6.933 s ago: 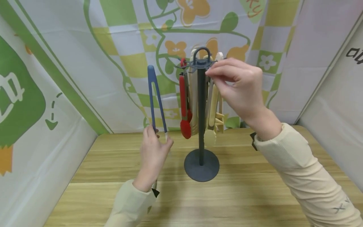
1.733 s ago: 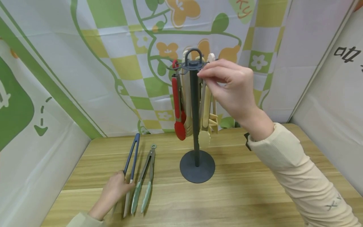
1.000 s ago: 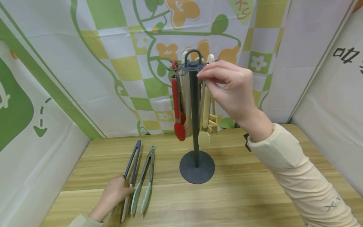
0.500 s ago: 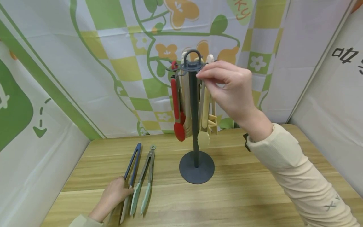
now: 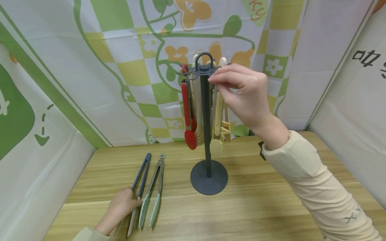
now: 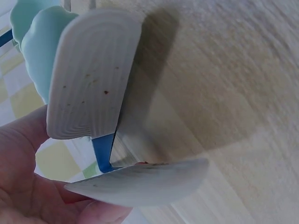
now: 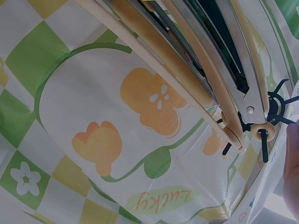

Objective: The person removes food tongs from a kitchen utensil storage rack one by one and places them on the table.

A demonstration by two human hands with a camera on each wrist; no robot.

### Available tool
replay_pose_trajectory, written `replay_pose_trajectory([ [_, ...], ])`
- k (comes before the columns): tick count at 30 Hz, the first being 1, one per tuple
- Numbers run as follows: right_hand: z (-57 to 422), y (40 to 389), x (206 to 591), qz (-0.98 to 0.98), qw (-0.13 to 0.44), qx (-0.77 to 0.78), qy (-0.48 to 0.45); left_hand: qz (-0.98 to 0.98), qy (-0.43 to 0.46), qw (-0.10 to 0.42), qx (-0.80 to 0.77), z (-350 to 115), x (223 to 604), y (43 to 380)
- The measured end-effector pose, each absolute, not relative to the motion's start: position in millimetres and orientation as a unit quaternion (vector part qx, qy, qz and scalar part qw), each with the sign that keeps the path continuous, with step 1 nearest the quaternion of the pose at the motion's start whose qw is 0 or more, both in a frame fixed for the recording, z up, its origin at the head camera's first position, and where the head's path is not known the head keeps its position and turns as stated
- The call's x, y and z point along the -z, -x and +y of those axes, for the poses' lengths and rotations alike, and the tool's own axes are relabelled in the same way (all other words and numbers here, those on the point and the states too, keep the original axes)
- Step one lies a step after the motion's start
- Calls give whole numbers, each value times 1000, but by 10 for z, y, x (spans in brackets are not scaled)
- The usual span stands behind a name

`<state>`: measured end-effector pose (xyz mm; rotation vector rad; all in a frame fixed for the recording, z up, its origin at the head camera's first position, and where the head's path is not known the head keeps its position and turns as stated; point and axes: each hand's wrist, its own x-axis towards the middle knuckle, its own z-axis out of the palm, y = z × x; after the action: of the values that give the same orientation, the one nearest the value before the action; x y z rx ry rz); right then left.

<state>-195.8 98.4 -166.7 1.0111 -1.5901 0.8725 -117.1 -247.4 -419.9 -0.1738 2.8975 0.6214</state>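
My left hand (image 5: pixel 122 202) grips a pair of blue tongs (image 5: pixel 146 164) low on the table at the left, thumb and fingers on either side of the arms. Its two pale tips (image 6: pixel 93 79) stand spread apart in the left wrist view. Right beside them lie metal tongs (image 5: pixel 162 164) with mint-green tips (image 5: pixel 154 211), also spread. My right hand (image 5: pixel 245 90) pinches the top of a dark utensil rack (image 5: pixel 207 134) between thumb and fingers. Its fingers show only at the edge of the right wrist view, beside the rack's hooks (image 7: pixel 275 107).
From the rack hang red tongs (image 5: pixel 190 139), pale yellow tongs (image 5: pixel 216 147) and a pronged utensil (image 5: pixel 226 129), with other beige utensils behind the post. The round base (image 5: pixel 211 187) rests on the wooden table (image 5: pixel 250 207). A patterned cloth (image 5: pixel 135 72) hangs behind.
My left hand has brought the blue tongs down from upright beside the rack to the table by the mint-tipped tongs, then slid them slightly towards me. The right hand keeps its hold on the rack.
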Motion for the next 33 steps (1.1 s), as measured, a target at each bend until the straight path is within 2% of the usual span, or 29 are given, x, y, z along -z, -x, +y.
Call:
replay_pose_trajectory([
  [20, 998, 1957, 1663, -659, 513, -348, -427, 976, 67, 79, -190, -2480, 4158, 1163],
  [28, 1013, 1970, 1665, -659, 515, -338, -431, 975, 65, 96, -192, -2489, 4124, 1167],
  [33, 1016, 1973, 1670, -661, 515, -337, -430, 982, 45, 71, -168, -2459, 4019, 1219],
])
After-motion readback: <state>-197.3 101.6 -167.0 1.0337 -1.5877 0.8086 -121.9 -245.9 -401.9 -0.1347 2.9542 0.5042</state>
